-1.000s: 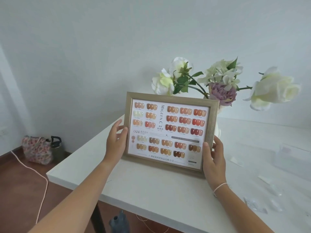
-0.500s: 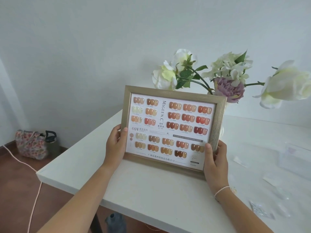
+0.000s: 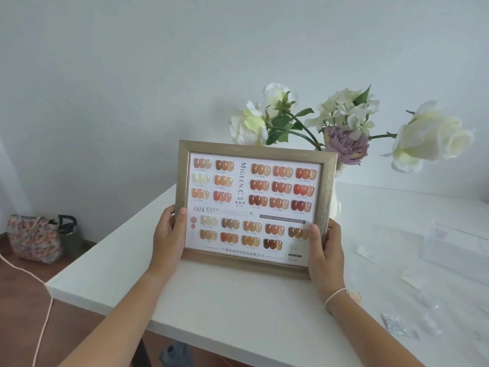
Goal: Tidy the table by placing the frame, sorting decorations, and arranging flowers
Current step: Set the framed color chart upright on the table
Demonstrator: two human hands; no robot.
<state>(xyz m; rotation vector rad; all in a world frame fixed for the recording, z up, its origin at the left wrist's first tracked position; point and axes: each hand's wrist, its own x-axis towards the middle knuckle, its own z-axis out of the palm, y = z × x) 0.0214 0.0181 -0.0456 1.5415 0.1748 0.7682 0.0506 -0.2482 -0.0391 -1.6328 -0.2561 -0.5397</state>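
A champagne-coloured frame (image 3: 254, 149) with a nail-colour chart stands upright over the white table (image 3: 225, 308). My left hand (image 3: 169, 234) grips its lower left side, thumb on the glass. My right hand (image 3: 326, 250) grips the lower right corner. Whether its bottom edge touches the table I cannot tell. Behind the frame a white vase (image 3: 335, 205), mostly hidden, holds white flowers (image 3: 428, 136) and a purple flower (image 3: 345, 144). Small clear decoration packets (image 3: 397, 325) lie on the table to the right.
A clear plastic box (image 3: 457, 247) sits at the right of the table. The table's left edge and near corner lie below my left forearm. On the floor at the left are a floral bag (image 3: 34, 238), a dark bottle (image 3: 67, 229) and a pink cord (image 3: 45, 321).
The view has shifted a little to the left and the frame stands slightly more upright. Both hands keep the same hold on the frame.
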